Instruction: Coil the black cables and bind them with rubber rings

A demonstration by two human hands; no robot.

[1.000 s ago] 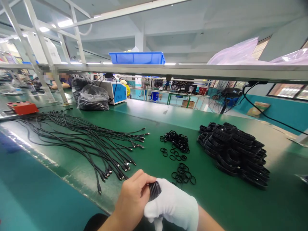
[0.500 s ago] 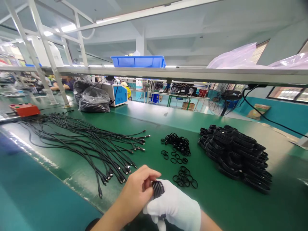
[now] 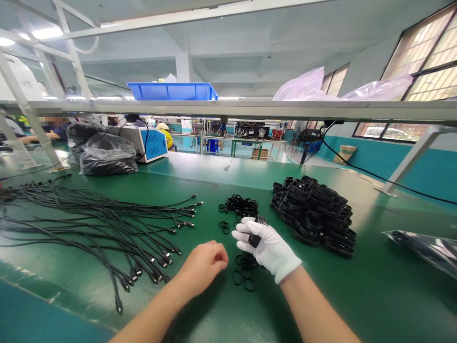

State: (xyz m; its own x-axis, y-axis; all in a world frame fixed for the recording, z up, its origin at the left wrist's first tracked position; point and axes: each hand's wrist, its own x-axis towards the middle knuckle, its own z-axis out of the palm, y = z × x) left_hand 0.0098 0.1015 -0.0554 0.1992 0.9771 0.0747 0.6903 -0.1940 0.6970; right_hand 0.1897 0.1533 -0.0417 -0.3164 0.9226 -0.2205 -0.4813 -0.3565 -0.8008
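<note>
My left hand (image 3: 208, 261), bare, hovers over the green table with its fingers curled in and nothing visible in them. In my right hand (image 3: 268, 247), which wears a white glove, is a coiled black cable (image 3: 262, 220), gripped between thumb and fingers. Below and beside the glove lie loose black rings (image 3: 244, 281), partly hidden by it. A denser heap of small black rings (image 3: 241, 205) sits just beyond. Right of the glove rises a pile of coiled black cables (image 3: 314, 214). Straight black cables (image 3: 117, 219) with metal-tipped plugs spread out left of my left hand.
A shelf (image 3: 243, 108) spans the table, carrying a blue tray (image 3: 171, 91) and pinkish plastic bags (image 3: 303, 85). Black plastic bags (image 3: 107, 155) and a blue-and-white machine (image 3: 153, 143) stand back left. A clear plastic bag with dark contents (image 3: 424, 247) lies at right.
My hands have come apart: the left has let go of the coiled cable, and the right has carried it up and away. The view has turned to the right.
</note>
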